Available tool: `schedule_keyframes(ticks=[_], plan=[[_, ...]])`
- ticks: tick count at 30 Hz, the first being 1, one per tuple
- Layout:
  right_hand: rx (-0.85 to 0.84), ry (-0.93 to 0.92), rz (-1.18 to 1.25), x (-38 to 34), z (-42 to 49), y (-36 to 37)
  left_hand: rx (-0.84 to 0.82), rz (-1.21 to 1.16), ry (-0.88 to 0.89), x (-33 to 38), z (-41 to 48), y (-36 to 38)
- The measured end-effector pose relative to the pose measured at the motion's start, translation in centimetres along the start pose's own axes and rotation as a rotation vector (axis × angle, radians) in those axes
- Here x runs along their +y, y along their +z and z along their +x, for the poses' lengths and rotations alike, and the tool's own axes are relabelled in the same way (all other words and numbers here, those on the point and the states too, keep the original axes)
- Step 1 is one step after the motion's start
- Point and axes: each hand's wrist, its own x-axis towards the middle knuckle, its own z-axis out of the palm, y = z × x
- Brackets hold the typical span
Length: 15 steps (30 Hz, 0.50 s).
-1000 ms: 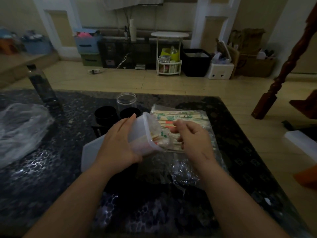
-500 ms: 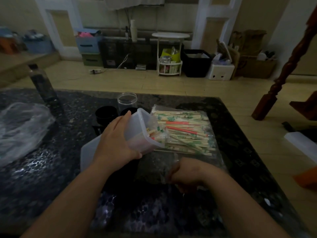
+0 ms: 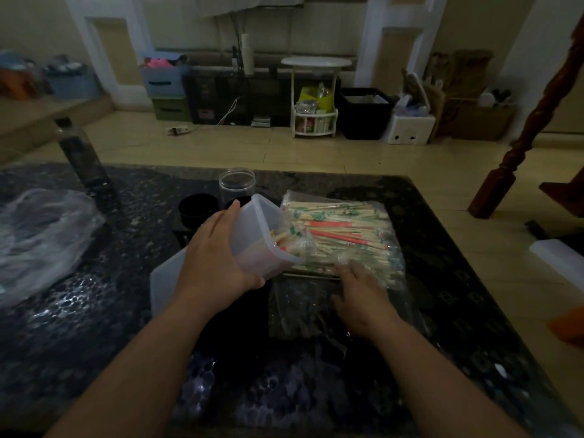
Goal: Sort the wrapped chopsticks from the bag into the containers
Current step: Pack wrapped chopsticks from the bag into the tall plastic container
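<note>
A clear plastic bag point(image 3: 388, 267) lies open on the dark table with a pile of wrapped chopsticks point(image 3: 341, 235) in green and red sleeves on it. My left hand point(image 3: 218, 263) grips a translucent white container point(image 3: 262, 238), tipped on its side with its mouth toward the pile; a few wrapped chopsticks show inside. My right hand point(image 3: 360, 292) rests at the near edge of the pile, fingers spread and touching the wrappers; whether it holds any is hidden.
A flat white lid point(image 3: 164, 289) lies under my left wrist. Behind the container stand a clear jar point(image 3: 237, 184) and two black cups point(image 3: 197, 208). A dark bottle point(image 3: 80, 156) and a crumpled plastic bag point(image 3: 38, 238) sit left. The table's edge point(image 3: 442, 222) runs along the right.
My right hand left the pile, drew back toward me as a fist, then returned forward to the pile's near edge. My left hand kept the tipped container in place.
</note>
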Motion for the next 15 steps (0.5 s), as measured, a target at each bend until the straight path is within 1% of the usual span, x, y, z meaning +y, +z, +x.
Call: schedule_keyframes(ticks=[4,7,9,12,15], plan=[[-0.021,-0.01,-0.01,0.4,0.7,0.4,0.017,-0.003,-0.023,-0.1,0.4,0.1],[0.008,-0.003,-0.052,0.1,2.0,0.4,0.028,-0.017,-0.035,0.0,0.7,0.0],[0.065,0.021,-0.127,-0.2,2.7,0.3,0.03,-0.016,-0.033,0.0,0.9,0.0],[0.222,0.068,-0.175,-0.2,3.3,0.2,0.02,-0.009,-0.032,0.0,1.1,0.1],[0.233,0.084,-0.16,0.8,3.5,0.9,0.011,-0.008,-0.032,-0.1,1.1,0.1]])
